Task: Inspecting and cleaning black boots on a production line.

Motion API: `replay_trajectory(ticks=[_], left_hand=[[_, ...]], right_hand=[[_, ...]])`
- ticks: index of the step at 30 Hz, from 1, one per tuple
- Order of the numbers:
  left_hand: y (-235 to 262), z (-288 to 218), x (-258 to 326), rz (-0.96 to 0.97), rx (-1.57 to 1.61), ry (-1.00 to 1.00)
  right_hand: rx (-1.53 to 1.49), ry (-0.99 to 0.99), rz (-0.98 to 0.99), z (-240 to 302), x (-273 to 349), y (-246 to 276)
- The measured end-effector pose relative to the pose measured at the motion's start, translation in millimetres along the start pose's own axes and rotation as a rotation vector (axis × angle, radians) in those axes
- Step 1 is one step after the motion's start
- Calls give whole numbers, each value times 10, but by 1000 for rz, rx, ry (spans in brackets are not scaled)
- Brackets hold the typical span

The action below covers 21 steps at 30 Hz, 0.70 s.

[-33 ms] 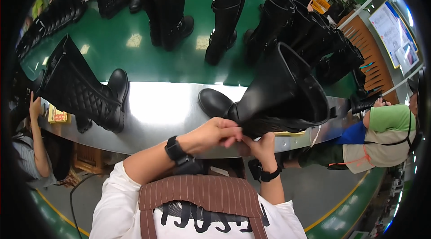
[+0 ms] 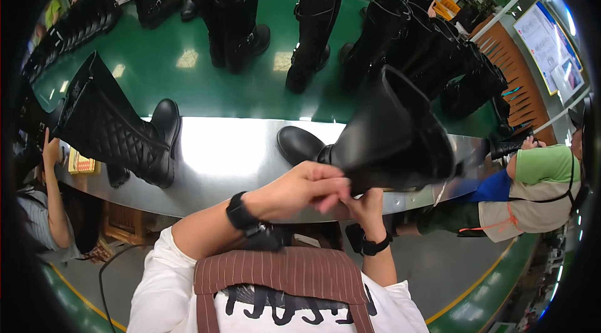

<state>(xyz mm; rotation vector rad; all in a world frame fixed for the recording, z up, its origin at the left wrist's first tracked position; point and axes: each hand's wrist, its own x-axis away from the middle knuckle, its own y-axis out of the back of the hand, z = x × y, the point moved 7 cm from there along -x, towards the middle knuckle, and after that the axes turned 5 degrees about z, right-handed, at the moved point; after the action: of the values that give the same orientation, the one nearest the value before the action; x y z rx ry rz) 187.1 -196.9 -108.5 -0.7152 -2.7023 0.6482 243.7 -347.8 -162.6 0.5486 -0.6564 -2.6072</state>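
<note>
Head view, lower centre of the frame: both hands meet at the hem of a tall black leather boot with a wide, flared shaft opening [image 2: 388,139]; the boot lies tipped over on the shiny metal strip of the table [image 2: 231,151], its rounded toe toward frame centre-left and its open shaft fanning out to the right, so the long axis runs left-to-right and slightly upward; the boot sits directly ahead of the fingers, touching them. The left hand [image 2: 300,189], with a black watch on its wrist, is pressed against the lower edge of the shaft, fingers curled together and pinching the leather; the right hand [image 2: 366,204] comes up from beneath, largely hidden by the left, its fingers seemingly gripping the same edge, though I cannot tell exactly how. Both are equally near. The leather looks smooth, dark and softly glossy, the shaft creased near the ankle. To the left stands a quilted black tall boot [image 2: 119,126]; beyond, on the green conveyor surface [image 2: 188,76], more black boots stand upright.
</note>
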Motion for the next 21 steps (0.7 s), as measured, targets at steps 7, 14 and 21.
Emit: replay_trajectory(ticks=[7,14,21], left_hand=[[-494,-983,203,82,-139,-269],[-236,-1603,581,-662,-790,-1011],[-271,-1531,-104,-262,-787,-760]], right_hand=[[-15,-76,79,-132,26,-103],[44,-228,325,41,-82,140],[-266,28,72,1197,-912,1637]])
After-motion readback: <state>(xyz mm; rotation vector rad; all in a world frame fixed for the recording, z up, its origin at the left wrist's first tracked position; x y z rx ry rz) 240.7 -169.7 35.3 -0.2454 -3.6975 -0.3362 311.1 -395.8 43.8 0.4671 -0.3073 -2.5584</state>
